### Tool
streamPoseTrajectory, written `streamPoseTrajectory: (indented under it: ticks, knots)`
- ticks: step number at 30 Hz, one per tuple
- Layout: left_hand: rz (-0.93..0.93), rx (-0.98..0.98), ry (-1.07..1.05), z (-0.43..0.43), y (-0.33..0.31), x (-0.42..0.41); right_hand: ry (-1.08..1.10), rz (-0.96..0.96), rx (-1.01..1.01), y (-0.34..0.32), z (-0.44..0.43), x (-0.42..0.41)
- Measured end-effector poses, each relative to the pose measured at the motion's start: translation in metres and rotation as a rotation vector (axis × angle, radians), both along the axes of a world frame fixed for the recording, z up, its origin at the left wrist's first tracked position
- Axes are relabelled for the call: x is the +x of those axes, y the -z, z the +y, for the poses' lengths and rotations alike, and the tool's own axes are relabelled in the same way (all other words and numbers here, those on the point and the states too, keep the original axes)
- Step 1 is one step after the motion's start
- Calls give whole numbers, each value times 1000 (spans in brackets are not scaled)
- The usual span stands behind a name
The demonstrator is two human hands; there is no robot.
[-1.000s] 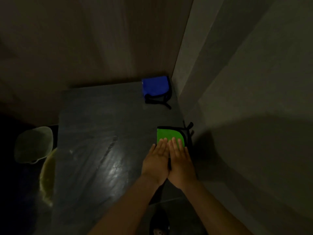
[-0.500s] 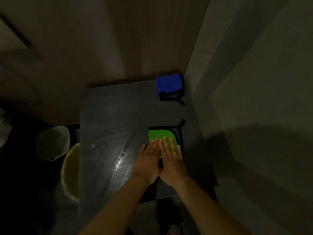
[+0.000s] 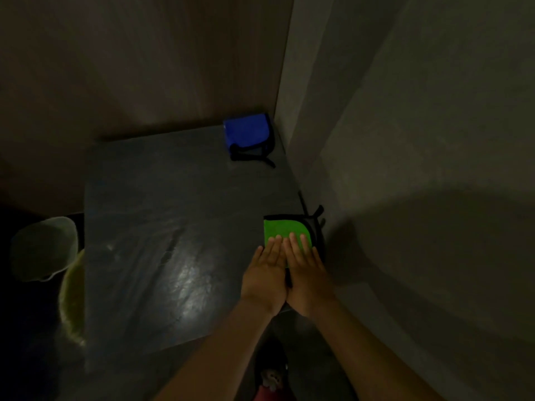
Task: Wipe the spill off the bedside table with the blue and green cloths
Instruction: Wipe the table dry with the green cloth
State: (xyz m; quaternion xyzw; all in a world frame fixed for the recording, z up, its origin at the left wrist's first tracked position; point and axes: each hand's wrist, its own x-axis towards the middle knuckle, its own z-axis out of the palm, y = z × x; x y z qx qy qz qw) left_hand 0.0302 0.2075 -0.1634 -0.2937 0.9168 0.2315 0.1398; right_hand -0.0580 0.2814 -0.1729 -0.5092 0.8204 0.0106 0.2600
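Note:
The dark bedside table (image 3: 162, 198) fills the middle of the view, with a wet shine (image 3: 188, 285) near its front. A folded green cloth with black trim (image 3: 285, 228) lies at the table's right edge. My left hand (image 3: 265, 276) and my right hand (image 3: 307, 273) lie flat side by side on it, fingers straight, pressing down and covering its near half. A folded blue cloth with black trim (image 3: 246, 134) sits untouched in the far right corner.
A grey wall (image 3: 405, 169) runs along the table's right side and a wooden panel stands behind it. A pale bucket (image 3: 43, 247) and a yellowish round thing (image 3: 72, 296) sit on the floor to the left. A foot (image 3: 270, 377) shows below the front edge.
Half a second ago the green cloth was further in from the right edge; both hands have slid it back to the right edge. The blue cloth has not moved.

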Motion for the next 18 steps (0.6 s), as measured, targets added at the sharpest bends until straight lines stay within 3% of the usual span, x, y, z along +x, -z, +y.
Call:
streamPoseTrajectory:
  ticks: [18]
  knots:
    - [-2, 29, -120, 8, -2, 92, -48, -65, 34, -13, -5, 87]
